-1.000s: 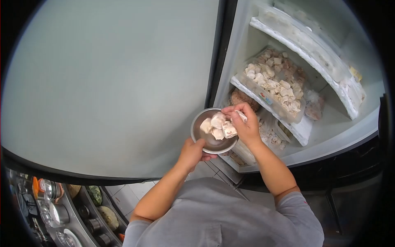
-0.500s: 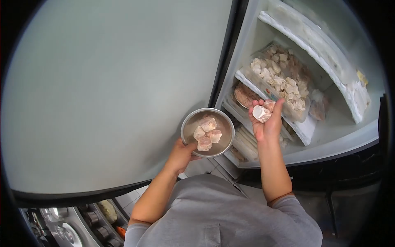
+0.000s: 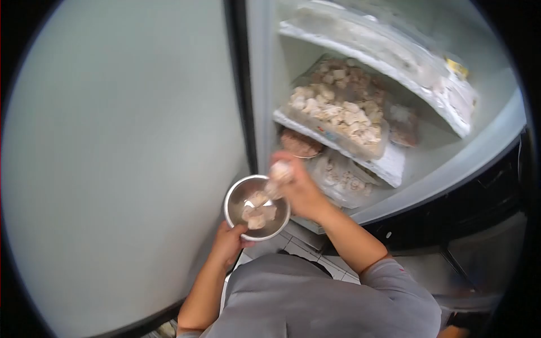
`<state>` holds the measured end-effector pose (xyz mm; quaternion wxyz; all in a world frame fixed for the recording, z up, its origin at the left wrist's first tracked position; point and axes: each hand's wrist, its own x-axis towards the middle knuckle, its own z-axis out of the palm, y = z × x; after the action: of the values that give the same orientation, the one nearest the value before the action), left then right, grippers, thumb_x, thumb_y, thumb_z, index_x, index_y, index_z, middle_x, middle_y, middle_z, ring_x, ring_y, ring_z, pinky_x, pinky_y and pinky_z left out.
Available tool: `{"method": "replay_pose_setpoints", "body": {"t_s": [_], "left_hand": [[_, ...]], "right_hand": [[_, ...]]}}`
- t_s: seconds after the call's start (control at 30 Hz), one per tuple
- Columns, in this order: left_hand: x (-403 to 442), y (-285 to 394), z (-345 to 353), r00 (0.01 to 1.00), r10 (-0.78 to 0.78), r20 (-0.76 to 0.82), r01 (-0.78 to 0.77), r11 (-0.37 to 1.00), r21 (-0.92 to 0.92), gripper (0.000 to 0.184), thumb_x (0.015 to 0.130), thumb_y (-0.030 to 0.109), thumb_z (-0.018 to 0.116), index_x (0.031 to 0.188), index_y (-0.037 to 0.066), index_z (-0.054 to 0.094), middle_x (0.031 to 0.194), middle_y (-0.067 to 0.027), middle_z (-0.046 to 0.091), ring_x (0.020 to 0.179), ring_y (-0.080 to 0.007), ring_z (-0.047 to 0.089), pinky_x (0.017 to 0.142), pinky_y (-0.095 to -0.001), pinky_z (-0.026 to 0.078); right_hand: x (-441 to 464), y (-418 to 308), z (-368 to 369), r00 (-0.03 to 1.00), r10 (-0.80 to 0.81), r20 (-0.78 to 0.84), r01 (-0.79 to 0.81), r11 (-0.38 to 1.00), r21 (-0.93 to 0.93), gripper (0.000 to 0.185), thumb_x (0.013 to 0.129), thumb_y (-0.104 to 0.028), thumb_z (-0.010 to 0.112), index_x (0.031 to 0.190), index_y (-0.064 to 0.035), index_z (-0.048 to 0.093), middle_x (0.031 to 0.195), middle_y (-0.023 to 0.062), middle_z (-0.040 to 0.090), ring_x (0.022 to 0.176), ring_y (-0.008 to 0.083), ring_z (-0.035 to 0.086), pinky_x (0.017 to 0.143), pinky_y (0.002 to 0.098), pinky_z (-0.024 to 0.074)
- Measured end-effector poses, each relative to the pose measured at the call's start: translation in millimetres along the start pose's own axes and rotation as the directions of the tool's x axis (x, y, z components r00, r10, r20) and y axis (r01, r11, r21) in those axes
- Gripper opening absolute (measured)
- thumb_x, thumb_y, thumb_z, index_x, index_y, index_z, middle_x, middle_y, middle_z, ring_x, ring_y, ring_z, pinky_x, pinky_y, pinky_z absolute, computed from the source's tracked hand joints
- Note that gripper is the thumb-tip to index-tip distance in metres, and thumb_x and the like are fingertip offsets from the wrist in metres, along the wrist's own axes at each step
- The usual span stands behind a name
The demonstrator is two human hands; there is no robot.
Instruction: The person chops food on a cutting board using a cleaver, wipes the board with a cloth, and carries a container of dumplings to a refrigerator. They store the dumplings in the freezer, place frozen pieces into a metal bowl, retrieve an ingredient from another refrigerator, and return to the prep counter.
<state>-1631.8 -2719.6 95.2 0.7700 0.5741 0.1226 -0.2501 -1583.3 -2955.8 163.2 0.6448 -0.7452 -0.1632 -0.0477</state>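
Note:
My left hand (image 3: 230, 241) grips the near-left rim of a round metal bowl (image 3: 229, 208), its thumb over the edge. Several pale pinkish frozen chunks (image 3: 258, 217) lie inside. Over the bowl's right side, my right hand (image 3: 294, 183) is closed around a whitish frozen chunk (image 3: 281, 170); motion blurs it. Another blurred chunk (image 3: 273, 190) is just below those fingers, above the bowl; whether the hand touches it I cannot tell. Behind the hands, a clear container (image 3: 360, 147) full of similar pale pieces rests on a frosty freezer shelf (image 3: 394, 169).
The freezer's large pale door (image 3: 129, 158) stands open at the left. A frosted upper shelf (image 3: 360, 48) crosses the top right. Below the middle shelf are a round container of reddish-brown food (image 3: 301, 145) and a bag of pale pieces (image 3: 341, 177). A wrapped bag (image 3: 404, 125) lies right of the clear container.
My right hand, earlier palm-up with chunks beside the shelf, has moved left over the bowl and turned over. The camera view has shifted, so freezer and bowl appear further left.

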Motion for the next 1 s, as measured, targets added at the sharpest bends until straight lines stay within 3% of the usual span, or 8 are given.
{"method": "replay_pose_setpoints", "body": {"t_s": [0.03, 0.17, 0.37, 0.5, 0.6, 0.77, 0.83, 1.0], "left_hand": [[0, 2, 2, 0.999, 0.001, 0.033, -0.001, 1.000, 0.015, 0.038, 0.094, 0.004, 0.058, 0.132, -0.004, 0.054, 0.112, -0.0184, 0.072, 0.088, -0.0263, 0.076, 0.065, -0.0371, 0.065], [-1, -3, 2, 1.000, -0.021, 0.000, 0.021, 0.997, 0.070, 0.034, 0.096, 0.007, 0.058, 0.128, -0.005, 0.061, 0.109, -0.0159, 0.074, 0.084, -0.0216, 0.075, 0.064, -0.0324, 0.064], [-3, -1, 1, 0.999, -0.008, -0.032, 0.010, 0.997, 0.081, 0.039, 0.091, 0.000, 0.053, 0.129, -0.009, 0.056, 0.105, -0.0216, 0.074, 0.075, -0.0276, 0.076, 0.058, -0.0350, 0.065], [-8, 5, 1, 0.998, -0.041, 0.046, 0.039, 0.998, 0.041, 0.036, 0.094, 0.001, 0.053, 0.127, -0.012, 0.058, 0.102, -0.0238, 0.074, 0.073, -0.0298, 0.076, 0.059, -0.0339, 0.064], [-14, 2, -1, 0.997, -0.070, 0.039, 0.071, 0.997, -0.027, 0.041, 0.091, 0.000, 0.051, 0.129, -0.014, 0.053, 0.103, -0.0282, 0.072, 0.069, -0.0334, 0.076, 0.058, -0.0363, 0.067], [-23, -8, -3, 0.998, -0.032, -0.053, 0.026, 0.994, -0.105, 0.040, 0.091, -0.001, 0.054, 0.130, -0.011, 0.054, 0.105, -0.0254, 0.073, 0.074, -0.0318, 0.077, 0.061, -0.0371, 0.068], [-25, -12, -5, 0.998, -0.016, -0.066, 0.007, 0.992, -0.125, 0.040, 0.091, -0.002, 0.056, 0.130, -0.010, 0.054, 0.106, -0.0241, 0.073, 0.077, -0.0309, 0.078, 0.062, -0.0374, 0.069], [-34, -10, 4, 0.998, 0.026, -0.060, -0.034, 0.991, -0.130, 0.037, 0.094, 0.000, 0.057, 0.130, -0.008, 0.057, 0.111, -0.0196, 0.073, 0.088, -0.0274, 0.077, 0.070, -0.0382, 0.069]], "right_hand": [[0, 0, -2, 0.971, -0.169, 0.171, 0.226, 0.885, -0.407, 0.060, 0.091, -0.005, 0.063, 0.149, -0.0077, 0.046, 0.140, 0.0198, 0.052, 0.132, 0.0343, 0.055, 0.112, 0.0469, 0.0450], [-3, -21, -1, 0.895, -0.142, 0.424, 0.387, 0.720, -0.576, 0.071, 0.090, -0.021, 0.077, 0.155, -0.0171, 0.048, 0.160, 0.0234, 0.041, 0.146, 0.0427, 0.041, 0.120, 0.0500, 0.0381], [90, -83, -133, 0.901, -0.433, -0.034, 0.216, 0.514, -0.830, 0.036, 0.095, -0.025, 0.069, 0.126, -0.0068, 0.070, 0.140, 0.0220, 0.061, 0.136, 0.0390, 0.055, 0.113, 0.0488, 0.0451], [175, -36, -292, 0.919, -0.103, -0.382, -0.329, 0.338, -0.882, 0.048, 0.097, -0.034, 0.067, 0.141, -0.0142, 0.064, 0.149, 0.0169, 0.059, 0.138, 0.0355, 0.053, 0.116, 0.0432, 0.0415], [203, 54, -412, 0.917, -0.192, -0.349, -0.261, 0.373, -0.890, 0.058, 0.093, -0.037, 0.073, 0.146, -0.0168, 0.061, 0.155, 0.0130, 0.055, 0.143, 0.0337, 0.049, 0.119, 0.0449, 0.0383], [217, 102, -444, 0.887, 0.353, -0.298, -0.421, 0.356, -0.834, 0.073, 0.081, -0.029, 0.085, 0.148, -0.0357, 0.058, 0.160, 0.0086, 0.050, 0.145, 0.0331, 0.047, 0.119, 0.0463, 0.0378], [201, 32, -392, 0.872, 0.484, -0.071, -0.121, 0.073, -0.990, 0.074, 0.077, -0.027, 0.087, 0.145, -0.0403, 0.060, 0.158, 0.0094, 0.052, 0.144, 0.0321, 0.049, 0.118, 0.0444, 0.0394], [190, 0, -368, 0.953, 0.287, -0.100, -0.187, 0.294, -0.937, 0.071, 0.077, -0.024, 0.084, 0.143, -0.0309, 0.060, 0.154, 0.0132, 0.055, 0.142, 0.0315, 0.050, 0.116, 0.0459, 0.0434]]}}
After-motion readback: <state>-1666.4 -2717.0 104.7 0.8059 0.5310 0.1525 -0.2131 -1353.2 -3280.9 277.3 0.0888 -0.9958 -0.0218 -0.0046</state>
